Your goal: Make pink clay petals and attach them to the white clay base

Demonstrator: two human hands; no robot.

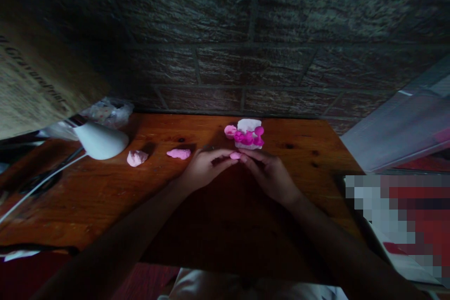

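Between the fingertips of both my hands is a small flat piece of pink clay (235,155). My left hand (206,167) pinches it from the left side, and my right hand (270,172) grips it from the right. Just beyond my fingers lies a white slab (249,125) with bright magenta shaped pieces (248,138) on it. A small pale pink cup-like piece (230,131) touches its left side. Left of my hands rest a rough pink clay roll (179,153) and a paler pink lump (137,158).
A white lamp base (103,140) with a cable stands on the wooden table (105,201) at the left, under a large printed shade (38,65). Behind it lies a clear plastic bag (108,111). A stone-block wall (225,65) borders the table's back edge.
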